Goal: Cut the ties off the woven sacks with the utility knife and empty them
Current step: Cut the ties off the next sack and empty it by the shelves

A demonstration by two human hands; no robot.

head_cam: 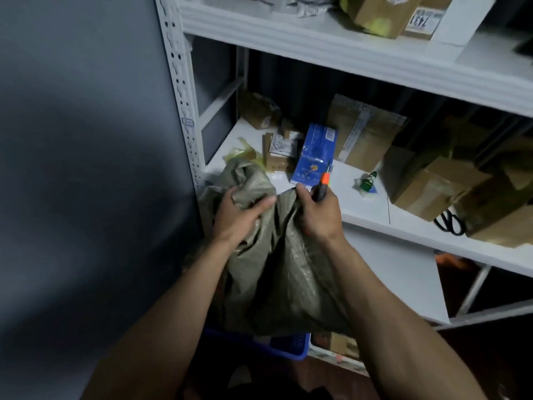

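the olive-green sack (277, 278) was held upright in front of the white shelf (363, 210), its bunched top at the level of the shelf's front edge and its base hanging over a blue crate (291, 346), most of which the sack and forearms hid. the left hand (240, 215) gripped the gathered neck, fingers curled into the fabric and thumb laid across it. the right hand (317, 216) pinched the neighbouring fold of the sack and also held the knife (323, 184), fingers wrapped round its dark handle, the orange part pointing up and away. whether the blade was out could not be told, and the folds of the neck hid any tie. behind the hands a blue box (315, 153) lay on the shelf, with brown cardboard boxes (432, 186) to the right, dim and partly blurred. a small green and white item (366, 181) beside them was too small to identify. black scissors (450, 223) lay partly under a box at the right. the upper shelf's contents were cut off by the frame's top edge.
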